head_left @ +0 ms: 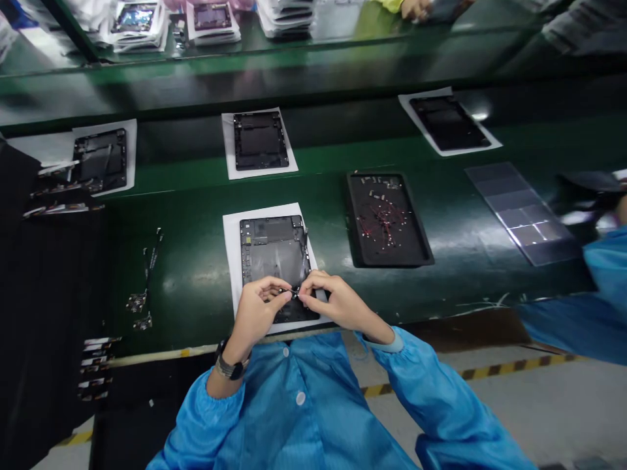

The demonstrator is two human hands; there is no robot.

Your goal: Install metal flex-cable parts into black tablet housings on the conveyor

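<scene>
An opened black tablet housing (274, 251) lies on a white sheet (232, 261) on the green bench right in front of me. My left hand (257, 312) and my right hand (333, 301) meet over its near end. Both pinch a small thin black part (294, 293) between their fingertips, just above the housing. A thin cable (305, 240) runs along the housing's right edge. I wear blue sleeves and a wristwatch (229, 365) on the left wrist.
A black tray (389, 219) with small red-wired parts sits to the right, then a grey sectioned mat (524, 212). Flex cables (147, 274) lie to the left. Three more housings on sheets (259, 140) rest further back. Another person's blue sleeve (597, 294) is at the right.
</scene>
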